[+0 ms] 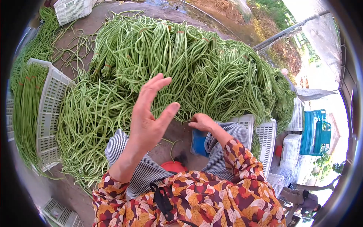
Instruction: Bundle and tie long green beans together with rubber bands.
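Note:
My left hand (pixel 151 116) is raised with its thumb and fingers apart, and nothing is in it. It hangs over the inner edge of a loose heap of yardlong beans (pixel 93 119). My right hand (pixel 202 122) is beside my right knee, its fingers curled close to the lower edge of a large pile of bundled yardlong beans (pixel 175 54). Whether those fingers hold anything small is hidden. Red bands (pixel 180 32) circle several bundles. Below my right hand stands a blue plastic container (pixel 198 143), partly covered by the forearm and trouser leg.
At left, a white plastic crate (pixel 52 119) holds banded beans. More white crates (pixel 265 144) stand on my right. Something red and round (pixel 173 166) lies between my legs. A few stray beans (pixel 172 147) are on the ground. A person (pixel 307 200) bends over at lower right.

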`<control>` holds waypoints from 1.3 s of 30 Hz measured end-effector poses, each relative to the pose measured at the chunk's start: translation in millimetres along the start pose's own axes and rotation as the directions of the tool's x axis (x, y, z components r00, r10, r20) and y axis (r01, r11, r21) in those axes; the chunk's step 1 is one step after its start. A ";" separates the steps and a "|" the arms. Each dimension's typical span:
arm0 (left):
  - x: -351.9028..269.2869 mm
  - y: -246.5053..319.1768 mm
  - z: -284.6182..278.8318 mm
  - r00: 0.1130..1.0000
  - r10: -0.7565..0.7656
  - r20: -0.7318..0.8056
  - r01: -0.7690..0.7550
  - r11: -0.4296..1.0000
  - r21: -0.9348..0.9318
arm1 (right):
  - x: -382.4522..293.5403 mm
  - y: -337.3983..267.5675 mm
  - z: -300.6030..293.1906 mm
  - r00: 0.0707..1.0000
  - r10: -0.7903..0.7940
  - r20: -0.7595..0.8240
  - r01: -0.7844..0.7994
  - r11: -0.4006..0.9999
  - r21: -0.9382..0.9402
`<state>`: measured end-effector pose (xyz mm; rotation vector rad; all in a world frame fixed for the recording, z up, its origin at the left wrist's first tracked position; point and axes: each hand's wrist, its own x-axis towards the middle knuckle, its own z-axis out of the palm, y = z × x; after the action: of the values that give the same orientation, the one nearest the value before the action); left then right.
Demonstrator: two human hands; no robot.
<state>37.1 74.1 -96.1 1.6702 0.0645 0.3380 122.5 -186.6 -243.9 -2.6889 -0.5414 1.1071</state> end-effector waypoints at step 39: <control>-24.9 142.0 46.9 0.704 0.658 0.265 -0.708 0.624 0.332 | -271.7 -92.7 -255.0 0.880 -0.457 0.128 0.460 0.888 0.008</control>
<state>3.5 4.3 34.2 2.0928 -0.6686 0.8540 100.7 -217.5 138.2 -2.3257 -1.1477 1.1309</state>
